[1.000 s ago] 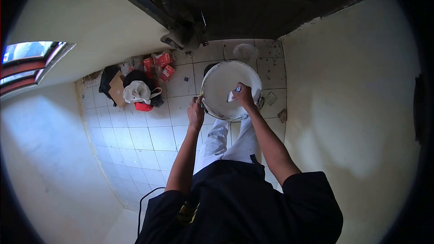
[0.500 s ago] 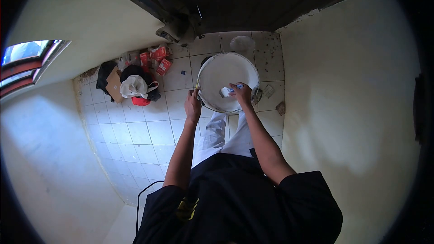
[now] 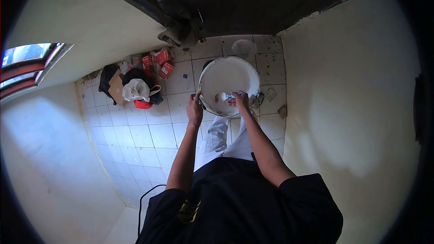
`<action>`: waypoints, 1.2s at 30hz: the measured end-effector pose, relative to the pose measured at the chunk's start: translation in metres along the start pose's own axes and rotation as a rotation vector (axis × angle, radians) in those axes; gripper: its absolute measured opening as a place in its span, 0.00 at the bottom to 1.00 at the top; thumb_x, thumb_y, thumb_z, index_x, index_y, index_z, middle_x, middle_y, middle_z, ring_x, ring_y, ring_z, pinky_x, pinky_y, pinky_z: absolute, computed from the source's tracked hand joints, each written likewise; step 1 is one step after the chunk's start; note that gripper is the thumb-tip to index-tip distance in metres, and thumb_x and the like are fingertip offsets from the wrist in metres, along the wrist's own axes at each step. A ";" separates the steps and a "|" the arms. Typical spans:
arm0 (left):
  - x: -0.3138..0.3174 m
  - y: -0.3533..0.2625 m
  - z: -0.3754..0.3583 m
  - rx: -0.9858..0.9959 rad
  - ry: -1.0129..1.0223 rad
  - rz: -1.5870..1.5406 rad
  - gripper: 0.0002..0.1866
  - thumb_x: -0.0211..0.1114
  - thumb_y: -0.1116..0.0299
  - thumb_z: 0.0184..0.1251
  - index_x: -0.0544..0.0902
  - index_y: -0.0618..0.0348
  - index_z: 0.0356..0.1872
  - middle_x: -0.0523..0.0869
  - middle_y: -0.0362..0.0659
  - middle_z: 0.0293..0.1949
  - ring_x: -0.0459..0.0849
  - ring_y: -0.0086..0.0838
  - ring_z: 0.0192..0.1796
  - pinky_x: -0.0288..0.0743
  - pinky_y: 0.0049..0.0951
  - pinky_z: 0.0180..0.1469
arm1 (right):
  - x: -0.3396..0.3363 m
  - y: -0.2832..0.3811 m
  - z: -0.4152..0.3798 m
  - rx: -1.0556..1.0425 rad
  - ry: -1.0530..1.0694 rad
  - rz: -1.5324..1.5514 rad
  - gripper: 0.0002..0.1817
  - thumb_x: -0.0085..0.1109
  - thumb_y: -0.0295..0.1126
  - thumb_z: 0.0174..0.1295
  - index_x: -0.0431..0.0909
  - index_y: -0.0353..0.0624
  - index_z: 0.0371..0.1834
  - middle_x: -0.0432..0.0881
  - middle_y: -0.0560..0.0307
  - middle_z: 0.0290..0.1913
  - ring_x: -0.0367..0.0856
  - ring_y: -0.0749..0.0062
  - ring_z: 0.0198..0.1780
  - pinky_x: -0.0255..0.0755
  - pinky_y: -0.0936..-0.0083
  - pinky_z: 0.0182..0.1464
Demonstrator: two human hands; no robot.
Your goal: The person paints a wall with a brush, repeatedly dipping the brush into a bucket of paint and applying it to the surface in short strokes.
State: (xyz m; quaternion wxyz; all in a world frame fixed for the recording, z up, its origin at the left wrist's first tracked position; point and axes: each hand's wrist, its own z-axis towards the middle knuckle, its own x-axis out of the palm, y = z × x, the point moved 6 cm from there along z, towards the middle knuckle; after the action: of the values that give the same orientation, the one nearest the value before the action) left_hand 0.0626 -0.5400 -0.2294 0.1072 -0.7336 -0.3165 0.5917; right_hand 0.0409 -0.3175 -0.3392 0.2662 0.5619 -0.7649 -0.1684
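A large round bucket (image 3: 228, 79) stands in front of me, pale inside, its rim smeared with white. My left hand (image 3: 195, 110) is closed at the bucket's left edge, where a thin yellow strip shows by the fingertips. Over the near part of the bucket, my right hand (image 3: 239, 102) grips a small white and blue container (image 3: 227, 96), partly covered by the fingers. Just left of it, a brownish patch (image 3: 216, 97) shows inside the bucket.
Red boxes (image 3: 162, 57) and a heap of bags with a white cloth bag (image 3: 136, 90) lie on the tiled floor at left. A clear plastic bag (image 3: 244, 46) lies beyond the bucket. Debris (image 3: 282, 111) lies near the right wall (image 3: 348, 90). My legs (image 3: 214, 138) are close to the bucket.
My right hand has turned and shifted slightly toward me, with the container at a different angle. A brownish patch now shows in the bucket. My left hand stays at the rim.
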 end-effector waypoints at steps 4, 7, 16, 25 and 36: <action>0.004 0.002 0.001 -0.010 0.004 -0.024 0.29 0.65 0.81 0.50 0.74 0.52 0.57 0.76 0.48 0.51 0.79 0.46 0.49 0.75 0.40 0.45 | 0.002 0.006 0.009 -0.081 -0.008 -0.078 0.15 0.61 0.31 0.56 0.71 0.31 0.39 0.80 0.46 0.29 0.84 0.59 0.25 0.82 0.69 0.25; 0.003 -0.001 -0.001 0.098 -0.088 -0.015 0.28 0.61 0.84 0.49 0.75 0.56 0.56 0.78 0.50 0.45 0.80 0.46 0.42 0.76 0.40 0.40 | 0.005 0.005 0.016 -0.062 0.017 -0.108 0.14 0.61 0.30 0.55 0.72 0.31 0.38 0.80 0.46 0.31 0.84 0.60 0.26 0.82 0.71 0.25; 0.004 -0.006 -0.005 0.209 -0.171 -0.029 0.32 0.54 0.88 0.46 0.72 0.56 0.58 0.76 0.54 0.46 0.78 0.50 0.46 0.75 0.42 0.44 | 0.026 0.024 0.003 -0.035 0.210 -0.095 0.09 0.62 0.26 0.52 0.75 0.30 0.31 0.81 0.46 0.30 0.85 0.59 0.27 0.82 0.74 0.29; 0.003 0.005 0.005 0.117 -0.105 -0.081 0.23 0.52 0.82 0.51 0.78 0.60 0.51 0.77 0.54 0.37 0.77 0.50 0.39 0.72 0.44 0.39 | 0.006 0.062 -0.040 -0.360 -0.037 -0.039 0.07 0.64 0.24 0.50 0.78 0.33 0.29 0.81 0.50 0.24 0.83 0.70 0.25 0.80 0.79 0.29; 0.008 0.014 0.021 0.181 -0.213 -0.219 0.16 0.52 0.81 0.48 0.81 0.67 0.40 0.80 0.57 0.38 0.77 0.51 0.42 0.71 0.42 0.46 | 0.002 0.108 -0.081 -0.838 -0.076 -0.461 0.06 0.62 0.22 0.46 0.76 0.38 0.27 0.79 0.51 0.25 0.80 0.64 0.31 0.71 0.70 0.36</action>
State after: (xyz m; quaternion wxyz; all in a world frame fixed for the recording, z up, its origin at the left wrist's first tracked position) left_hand 0.0487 -0.5501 -0.2489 0.2025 -0.6154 -0.3494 0.6769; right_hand 0.0055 -0.2818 -0.2134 0.3975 0.5546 -0.4957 -0.5373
